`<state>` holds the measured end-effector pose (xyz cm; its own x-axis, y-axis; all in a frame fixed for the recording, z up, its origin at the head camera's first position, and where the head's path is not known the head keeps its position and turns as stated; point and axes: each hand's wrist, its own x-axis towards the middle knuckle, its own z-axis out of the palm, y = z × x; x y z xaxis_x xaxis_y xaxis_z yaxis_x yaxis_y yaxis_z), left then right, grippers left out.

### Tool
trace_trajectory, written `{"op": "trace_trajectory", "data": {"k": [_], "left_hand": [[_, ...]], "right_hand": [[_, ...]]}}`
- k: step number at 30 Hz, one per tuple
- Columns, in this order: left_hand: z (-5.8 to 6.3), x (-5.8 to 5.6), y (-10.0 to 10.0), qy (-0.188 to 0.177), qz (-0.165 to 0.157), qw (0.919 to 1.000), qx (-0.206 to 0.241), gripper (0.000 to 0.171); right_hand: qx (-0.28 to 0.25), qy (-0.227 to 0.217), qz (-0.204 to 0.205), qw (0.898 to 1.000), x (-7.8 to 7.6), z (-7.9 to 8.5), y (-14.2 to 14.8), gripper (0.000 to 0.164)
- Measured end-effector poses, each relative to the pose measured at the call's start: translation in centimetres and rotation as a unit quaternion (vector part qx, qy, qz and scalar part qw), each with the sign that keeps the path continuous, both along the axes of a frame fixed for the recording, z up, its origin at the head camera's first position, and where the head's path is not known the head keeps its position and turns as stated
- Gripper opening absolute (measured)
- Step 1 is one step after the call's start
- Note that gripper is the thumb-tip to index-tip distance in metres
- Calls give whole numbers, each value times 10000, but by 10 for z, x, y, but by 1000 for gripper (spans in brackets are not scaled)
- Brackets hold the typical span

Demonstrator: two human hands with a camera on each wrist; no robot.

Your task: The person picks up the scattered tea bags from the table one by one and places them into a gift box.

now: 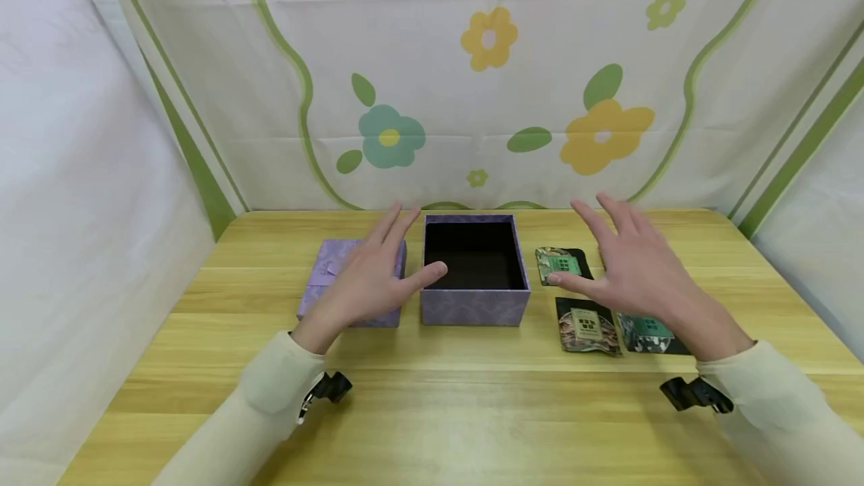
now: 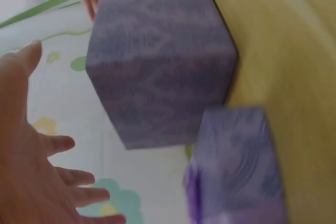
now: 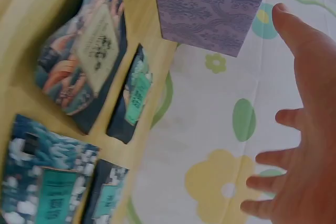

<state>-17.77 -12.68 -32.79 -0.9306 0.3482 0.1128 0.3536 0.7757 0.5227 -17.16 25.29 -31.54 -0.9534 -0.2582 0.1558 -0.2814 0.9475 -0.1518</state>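
My left hand (image 1: 367,276) hovers with spread fingers over a purple patterned box lid (image 1: 328,253), which it partly covers in the head view. My right hand (image 1: 637,268) is held over the packets on the right, fingers spread and holding nothing. Between the hands stands a purple box (image 1: 475,307) without its cover, its black inside showing. The packets are dark with printed pictures: one with a green label (image 1: 559,264), one with a cream label (image 1: 587,325), and another green-labelled one (image 1: 649,332) under my right wrist. A fourth packet (image 3: 106,195) shows in the right wrist view.
Everything lies on a light wooden table (image 1: 459,418). A white cloth (image 1: 432,43) with printed flowers hangs behind its far edge, and more white cloth closes off both sides. A black wrist mount (image 1: 331,388) sits at each cuff.
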Motion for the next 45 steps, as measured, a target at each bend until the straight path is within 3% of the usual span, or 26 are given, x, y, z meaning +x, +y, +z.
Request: {"op": "trace_trajectory", "data": {"k": [3, 6, 12, 15, 19, 23, 31, 45], "left_hand": [[-5, 0, 2, -468, -70, 9947, 911, 94], [-12, -1, 5, -755, -22, 9831, 1667, 94], [-27, -2, 16, -1602, 230, 9441, 2873, 93], [-32, -3, 21, -1811, 256, 9332, 3093, 95], [-35, -4, 28, -1811, 151, 9324, 3125, 98], [-37, -4, 32, -1848, 109, 9323, 3108, 99], [-38, -1, 30, -1862, 29, 9339, 3053, 99], [-38, 1, 25, -1903, -105, 9323, 3073, 105]], "right_hand": [[-612, -43, 305, 9976, 0, -6, 5, 111], [-1246, -206, 552, 9905, 0, -14, 10, 107], [-2008, -402, 676, 9765, 4, -28, 24, 95], [-2304, -653, 685, 9685, 8, -34, 31, 94], [-2448, -1081, 625, 9615, 14, -41, 40, 94], [-2355, -1302, 609, 9612, 19, -47, 45, 91], [-2155, -1397, 861, 9626, 23, -57, 51, 82], [-1331, -1492, 969, 9750, 26, -62, 52, 99]]}}
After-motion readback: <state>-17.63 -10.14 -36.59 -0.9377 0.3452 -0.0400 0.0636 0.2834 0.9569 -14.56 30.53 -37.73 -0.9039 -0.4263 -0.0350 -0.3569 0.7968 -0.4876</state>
